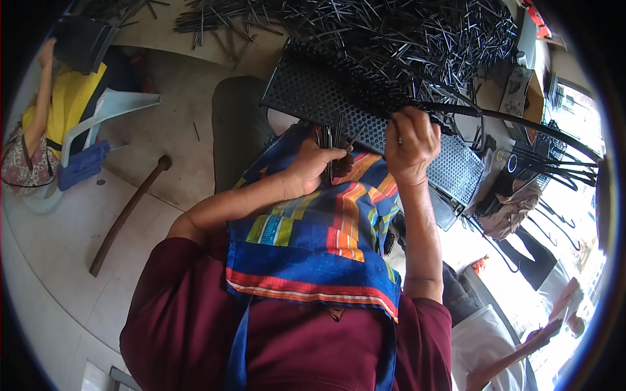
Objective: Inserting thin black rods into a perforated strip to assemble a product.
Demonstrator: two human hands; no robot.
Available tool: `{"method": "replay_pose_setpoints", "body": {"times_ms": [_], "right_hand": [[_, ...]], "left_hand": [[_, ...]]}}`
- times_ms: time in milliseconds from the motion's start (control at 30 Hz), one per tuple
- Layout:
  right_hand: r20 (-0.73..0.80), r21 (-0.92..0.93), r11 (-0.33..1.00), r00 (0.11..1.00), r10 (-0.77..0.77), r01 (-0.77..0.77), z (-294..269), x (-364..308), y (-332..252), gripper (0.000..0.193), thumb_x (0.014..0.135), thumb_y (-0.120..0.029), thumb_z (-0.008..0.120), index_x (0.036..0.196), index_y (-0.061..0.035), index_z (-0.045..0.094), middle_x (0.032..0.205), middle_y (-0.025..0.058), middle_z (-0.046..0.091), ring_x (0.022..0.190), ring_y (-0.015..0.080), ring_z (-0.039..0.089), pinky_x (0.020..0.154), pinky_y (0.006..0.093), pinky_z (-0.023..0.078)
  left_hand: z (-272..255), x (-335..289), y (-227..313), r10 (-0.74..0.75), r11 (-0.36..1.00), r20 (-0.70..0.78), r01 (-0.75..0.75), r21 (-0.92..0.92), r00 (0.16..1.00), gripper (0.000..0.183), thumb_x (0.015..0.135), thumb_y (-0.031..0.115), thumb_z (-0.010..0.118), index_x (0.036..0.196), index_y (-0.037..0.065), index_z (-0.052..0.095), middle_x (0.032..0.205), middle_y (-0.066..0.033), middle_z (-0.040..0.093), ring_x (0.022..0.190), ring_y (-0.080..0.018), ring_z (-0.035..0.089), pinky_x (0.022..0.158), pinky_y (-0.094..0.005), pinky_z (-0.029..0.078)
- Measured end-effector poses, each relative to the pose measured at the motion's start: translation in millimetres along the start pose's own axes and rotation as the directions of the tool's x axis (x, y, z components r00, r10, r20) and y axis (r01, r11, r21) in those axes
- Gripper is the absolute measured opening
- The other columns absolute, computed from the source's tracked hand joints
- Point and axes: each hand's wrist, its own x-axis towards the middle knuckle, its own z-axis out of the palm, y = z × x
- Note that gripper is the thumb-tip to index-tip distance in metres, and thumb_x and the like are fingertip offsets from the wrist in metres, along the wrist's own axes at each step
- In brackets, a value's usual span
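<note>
My left hand [313, 161] has its fingers wrapped around a bunch of thin dark strips [330, 137], thumb laid across the front, ends poking out past the grip. My right hand [415, 146] is up by the edge of a bristly dark mass [375, 91], fingers curled down toward it; honestly can't tell if they're pinching a piece or just touching, the tips are hidden from up here.

That bristly stuff sits along the far side of a black perforated tray [300, 88], which slants across in front of my lap. The bunch is at the near edge of it, over my apron [277, 260], the blue one with bright coloured patches. Maroon shirt [287, 348] behind that.

Farther out, past the tray, there's a big messy heap of dark strips [443, 39] spread over a table [156, 29]. Off to my left a brown stick [128, 218] lies on the floor, and beyond it a co-worker [40, 117] in yellow sits on a pale blue chair [124, 105].
</note>
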Motion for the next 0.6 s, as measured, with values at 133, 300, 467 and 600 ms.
{"method": "replay_pose_setpoints", "body": {"times_ms": [133, 300, 467, 600], "right_hand": [[0.081, -0.070, 0.998, 0.997, 0.007, -0.002, 1, -17, -4, 0.024, 0.071, -0.007, 0.070, 0.095, -0.0115, 0.069, 0.088, 0.0018, 0.062, 0.069, 0.0191, 0.058, 0.062, 0.0313, 0.041], [0.118, -0.103, 0.992, 0.989, 0.091, -0.079, 1, -12, -13, 0.025, 0.075, -0.009, 0.068, 0.099, -0.0149, 0.070, 0.079, 0.0015, 0.058, 0.067, 0.0192, 0.058, 0.061, 0.0323, 0.042], [0.115, -0.154, 0.983, 0.987, 0.116, -0.098, 11, -16, -7, 0.020, 0.080, -0.012, 0.067, 0.100, -0.0154, 0.070, 0.072, 0.0015, 0.054, 0.059, 0.0215, 0.056, 0.057, 0.0320, 0.042], [0.185, -0.116, 0.987, 0.974, 0.133, -0.113, 5, -13, -7, 0.019, 0.081, -0.014, 0.066, 0.100, -0.0150, 0.069, 0.073, 0.0028, 0.055, 0.061, 0.0231, 0.057, 0.058, 0.0325, 0.044]], "left_hand": [[0, 0, 2, -0.007, 0.999, -0.018, 0.007, 0.033, 1.000, 0.018, 0.084, 0.003, 0.059, 0.102, -0.001, 0.060, 0.085, -0.0133, 0.065, 0.071, -0.0225, 0.066, 0.065, -0.0338, 0.055], [4, -2, 0, 0.016, 0.999, -0.034, -0.014, 0.048, 0.999, 0.017, 0.084, 0.002, 0.059, 0.102, 0.002, 0.059, 0.085, -0.0131, 0.065, 0.070, -0.0224, 0.065, 0.064, -0.0343, 0.055], [7, -5, -3, 0.025, 0.997, -0.057, -0.021, 0.073, 0.998, 0.016, 0.085, 0.002, 0.059, 0.101, 0.002, 0.059, 0.085, -0.0127, 0.065, 0.070, -0.0227, 0.065, 0.063, -0.0348, 0.055], [8, -4, -2, 0.055, 0.997, -0.044, -0.053, 0.064, 0.997, 0.016, 0.085, 0.001, 0.058, 0.101, 0.002, 0.059, 0.086, -0.0126, 0.065, 0.070, -0.0229, 0.065, 0.063, -0.0350, 0.055]]}}
